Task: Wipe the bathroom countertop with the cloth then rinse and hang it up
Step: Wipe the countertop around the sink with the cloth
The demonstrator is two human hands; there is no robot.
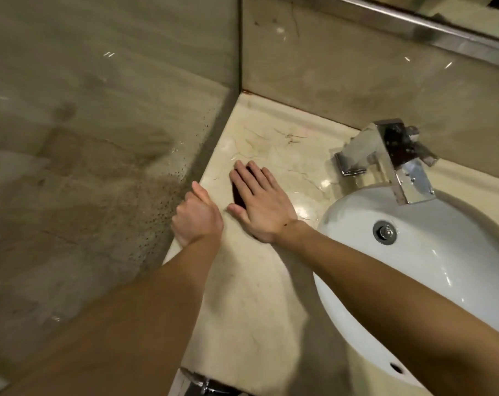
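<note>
Plainly, the right hand lies flat on the countertop, its fingers straight and close together, pressing down on the cloth. Only a dark, narrow strip of the cloth shows, under the index finger and in the gap between that finger and the thumb. The rest is hidden beneath the fingers and palm. The strip's long axis runs with the fingers, pointing away from the person toward the back corner of the counter. It looks a deep red-brown, and its weave cannot be made out.

The left hand sits just beside the right thumb without touching it. Its thumb is laid on top of the stone and its other fingers curl down over the counter's left edge, gripping it.

The countertop is polished cream marble with thin dark veins, glossy beyond the fingertips, with a rounded raised lip along the back. On the little-finger side of the right hand is a round white ceramic basin, smooth and shiny, with a metal drain at its bottom. Beyond the fingertips on that same side stands a boxy chrome faucet with flat faces. Past the curled left fingers rises a glass panel, speckled with dark spots low down. Glossy beige wall tiles back the counter.
</note>
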